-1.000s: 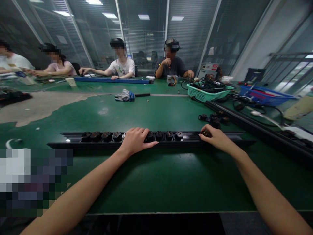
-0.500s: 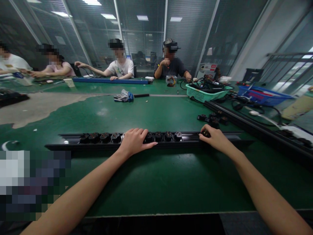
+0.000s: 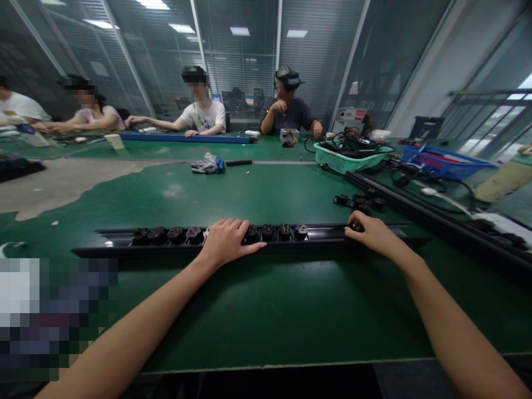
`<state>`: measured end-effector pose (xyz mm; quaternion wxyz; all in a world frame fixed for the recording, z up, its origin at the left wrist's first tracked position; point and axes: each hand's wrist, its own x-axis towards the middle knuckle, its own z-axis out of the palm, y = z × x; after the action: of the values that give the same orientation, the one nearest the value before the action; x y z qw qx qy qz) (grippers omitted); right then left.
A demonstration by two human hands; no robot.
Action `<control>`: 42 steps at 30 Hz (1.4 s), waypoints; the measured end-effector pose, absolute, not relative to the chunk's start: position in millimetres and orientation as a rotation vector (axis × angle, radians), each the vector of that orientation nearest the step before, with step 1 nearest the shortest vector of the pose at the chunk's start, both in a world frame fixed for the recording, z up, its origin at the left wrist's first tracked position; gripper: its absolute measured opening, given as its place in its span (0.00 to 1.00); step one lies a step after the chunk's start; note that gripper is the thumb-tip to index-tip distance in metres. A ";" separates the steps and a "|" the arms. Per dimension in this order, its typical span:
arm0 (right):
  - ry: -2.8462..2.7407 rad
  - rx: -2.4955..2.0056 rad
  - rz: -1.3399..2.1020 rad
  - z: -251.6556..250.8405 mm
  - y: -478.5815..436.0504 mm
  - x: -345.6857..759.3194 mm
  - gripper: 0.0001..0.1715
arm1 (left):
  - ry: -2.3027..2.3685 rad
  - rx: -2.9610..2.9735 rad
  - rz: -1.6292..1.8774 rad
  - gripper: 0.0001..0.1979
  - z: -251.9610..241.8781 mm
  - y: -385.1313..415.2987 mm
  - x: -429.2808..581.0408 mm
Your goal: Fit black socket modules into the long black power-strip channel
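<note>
A long black channel (image 3: 324, 235) lies crosswise on the green table in front of me. Inside it sits a row of several black socket modules (image 3: 177, 235). My left hand (image 3: 228, 239) is wrapped over the middle of the channel, its thumb along the near wall and its fingers covering part of the row. Toward the channel's right end, my right hand (image 3: 364, 228) pinches a small black socket module (image 3: 356, 225) with brassy metal on it. Fingers partly hide that piece, which is at the channel, to the right of the row.
Loose black modules (image 3: 359, 199) lie behind my right hand. A second black channel (image 3: 440, 230) slants along the right. Farther back are a green basket (image 3: 336, 159) of cables, a blue basket (image 3: 453, 160) and gloves (image 3: 209, 163). People sit across the table (image 3: 266, 310).
My right hand has shifted slightly right along the channel with the socket module in its fingers. My left hand keeps its place on the channel. The whole view has drifted a little.
</note>
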<state>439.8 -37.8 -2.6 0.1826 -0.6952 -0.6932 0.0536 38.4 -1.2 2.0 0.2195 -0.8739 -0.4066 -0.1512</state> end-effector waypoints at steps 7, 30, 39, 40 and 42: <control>-1.880 -2.060 0.181 -5.7 -36.0 443.8 0.20 | -1.136 -2.414 -0.412 0.32 1.1 -1.6 37.8; -1.705 -2.372 0.178 -5.4 -37.5 458.0 0.24 | -1.141 -2.429 -0.364 0.32 1.7 0.6 38.1; -1.651 -2.417 0.139 -10.4 -34.3 469.6 0.25 | -1.138 -2.427 -0.368 0.32 2.4 0.0 37.7; -1.652 -2.425 0.133 -10.8 -34.2 470.5 0.25 | -1.141 -2.423 -0.360 0.33 2.8 -0.3 38.0; -1.659 -2.439 0.124 -11.2 -33.4 472.3 0.24 | -1.149 -2.417 -0.348 0.33 3.3 -0.9 38.5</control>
<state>472.3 -33.4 -11.2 0.0942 -0.8224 -0.5595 0.0417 38.5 -0.9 3.3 0.2195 -0.8738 -0.4152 -0.1258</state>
